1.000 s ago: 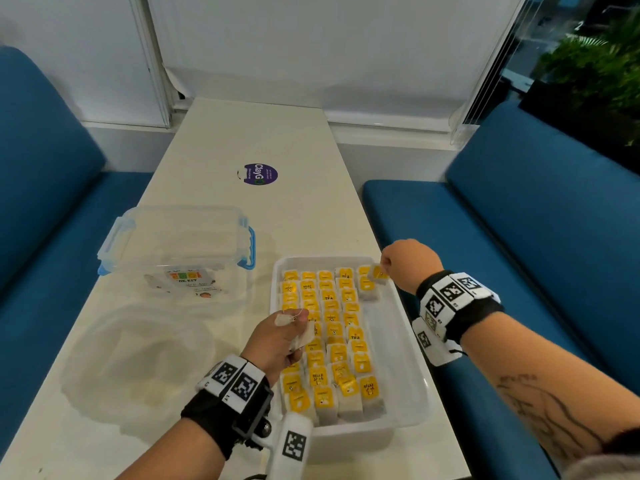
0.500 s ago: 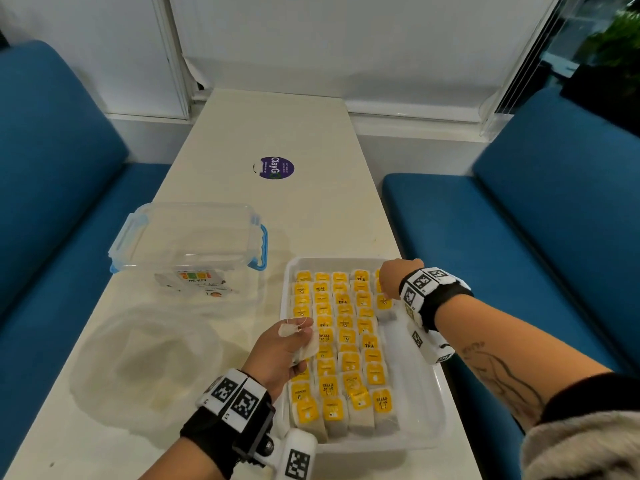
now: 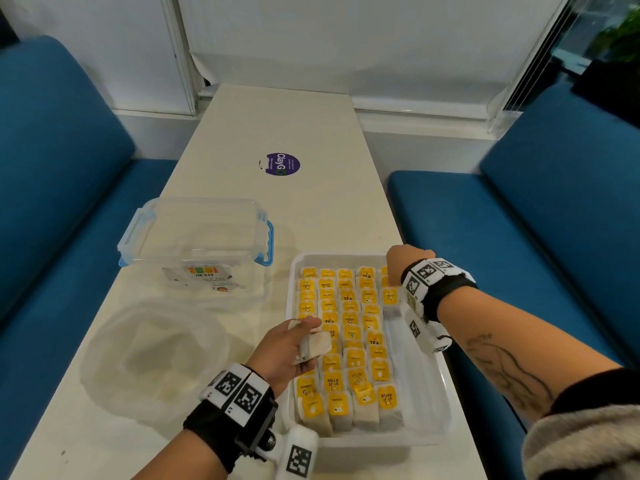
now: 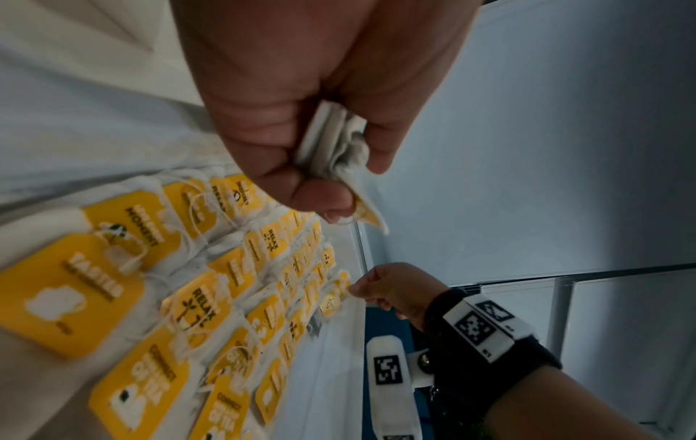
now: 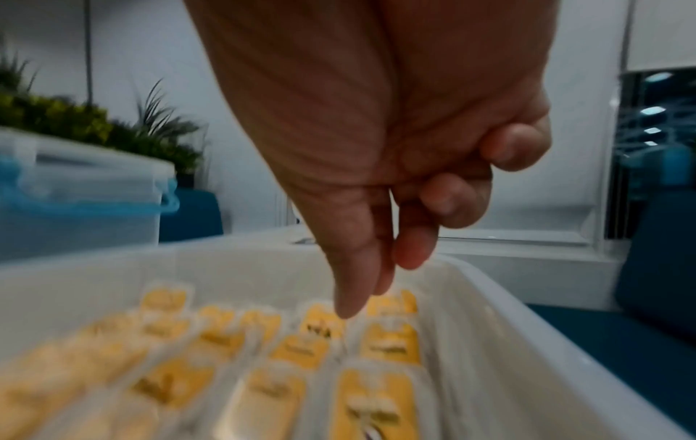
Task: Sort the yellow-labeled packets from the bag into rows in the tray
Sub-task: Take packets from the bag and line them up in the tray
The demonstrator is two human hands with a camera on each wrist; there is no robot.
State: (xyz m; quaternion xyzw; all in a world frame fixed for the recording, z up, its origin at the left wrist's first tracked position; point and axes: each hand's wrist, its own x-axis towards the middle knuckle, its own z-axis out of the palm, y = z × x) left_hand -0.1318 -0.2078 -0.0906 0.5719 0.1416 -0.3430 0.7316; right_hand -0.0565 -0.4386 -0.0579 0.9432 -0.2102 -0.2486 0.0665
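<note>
A white tray (image 3: 427,382) holds several rows of yellow-labeled packets (image 3: 349,341) and a short fifth row at its far right. My left hand (image 3: 298,344) hovers over the tray's left side and grips a few packets (image 3: 317,344), seen bunched in its curled fingers (image 4: 339,148). My right hand (image 3: 408,263) is at the tray's far right corner. Its thumb and forefinger (image 5: 361,300) point down, close together, just over the short row's packets (image 5: 391,342), with nothing seen between them. The clear plastic bag (image 3: 152,355) lies crumpled left of the tray.
A clear lidded box with blue clips (image 3: 197,237) stands behind the bag. A purple round sticker (image 3: 282,164) marks the table's middle. Blue benches (image 3: 519,237) run along both sides. The tray's right strip (image 3: 415,393) is bare.
My right hand has stayed at the tray's far right corner, shifting only slightly over the short row. The left hand keeps its packets in place. The head view has tilted a little.
</note>
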